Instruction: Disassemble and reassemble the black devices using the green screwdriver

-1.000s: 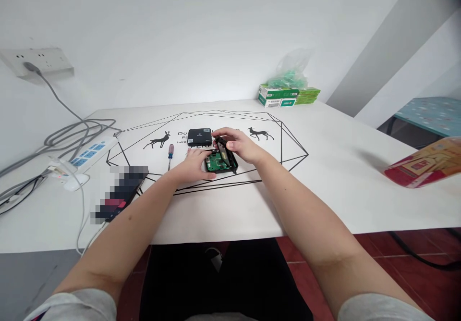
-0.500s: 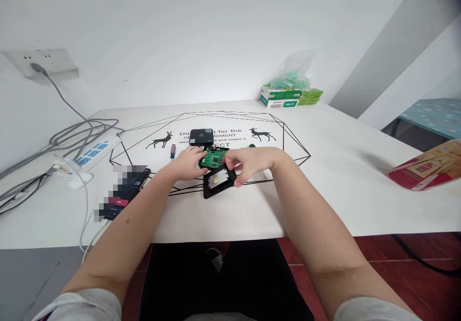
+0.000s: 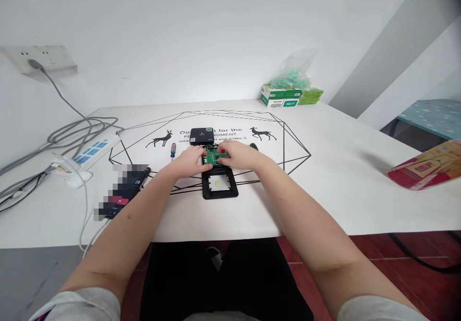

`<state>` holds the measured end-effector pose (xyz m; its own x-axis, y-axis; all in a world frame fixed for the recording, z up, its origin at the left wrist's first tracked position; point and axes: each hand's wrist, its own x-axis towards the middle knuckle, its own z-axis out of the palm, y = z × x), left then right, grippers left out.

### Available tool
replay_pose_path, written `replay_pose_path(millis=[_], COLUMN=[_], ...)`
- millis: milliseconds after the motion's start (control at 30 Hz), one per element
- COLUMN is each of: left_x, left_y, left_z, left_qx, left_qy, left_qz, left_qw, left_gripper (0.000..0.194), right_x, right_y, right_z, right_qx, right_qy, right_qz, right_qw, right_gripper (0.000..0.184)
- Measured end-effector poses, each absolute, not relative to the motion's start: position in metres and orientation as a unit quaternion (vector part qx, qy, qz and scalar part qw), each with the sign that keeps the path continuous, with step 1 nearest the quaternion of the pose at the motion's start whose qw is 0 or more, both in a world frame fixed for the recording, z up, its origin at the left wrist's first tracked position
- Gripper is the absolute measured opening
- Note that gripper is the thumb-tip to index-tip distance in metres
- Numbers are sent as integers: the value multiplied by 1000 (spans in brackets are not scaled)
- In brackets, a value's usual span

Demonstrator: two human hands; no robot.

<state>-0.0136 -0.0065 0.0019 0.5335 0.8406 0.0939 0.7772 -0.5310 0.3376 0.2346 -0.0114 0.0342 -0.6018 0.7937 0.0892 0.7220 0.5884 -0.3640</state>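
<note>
Between my two hands is a small green circuit board [image 3: 213, 157], held just above the white table [image 3: 324, 191]. My left hand [image 3: 189, 161] grips its left edge and my right hand [image 3: 240, 154] grips its right edge, fingers closed on it. Right in front of the board lies an open black case half [image 3: 219, 186] with a pale square pad inside. Behind my hands sits a black case lid [image 3: 200, 136]. A red-and-blue screwdriver [image 3: 173, 151] lies to the left of my left hand.
A phone [image 3: 122, 191] lies at the left with a cable. A white power strip [image 3: 90, 154] and grey cables run to a wall socket [image 3: 39, 59]. Green boxes [image 3: 288, 97] under a plastic bag stand at the back. A red package [image 3: 425, 165] lies at the right.
The green board has come out of the black case half. My right hand set the case half down nearer the table's front edge, then went back to the board's right edge.
</note>
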Motion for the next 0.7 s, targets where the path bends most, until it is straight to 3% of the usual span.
replay_pose_path(millis=[100, 200, 400, 600, 700], left_x=[-14, -15, -17, -17, -17], left_y=[-4, -2, 0, 0, -1], left_z=[1, 0, 3, 3, 3], left_qx=[853, 839, 840, 834, 841], left_qy=[480, 494, 491, 495, 480], left_qz=[146, 163, 162, 168, 175], left_qw=[145, 160, 167, 179, 179], left_gripper=[54, 73, 70, 86, 80], right_x=[216, 200, 184, 173, 172], right_y=[-5, 0, 13, 29, 41], right_z=[13, -1, 2, 11, 18], right_qx=[-409, -410, -462, -482, -468], right_qy=[-883, -883, -854, -839, -841], right_qz=[140, 145, 175, 210, 240], right_qw=[181, 178, 162, 139, 125], right_gripper=[25, 33, 20, 7, 9])
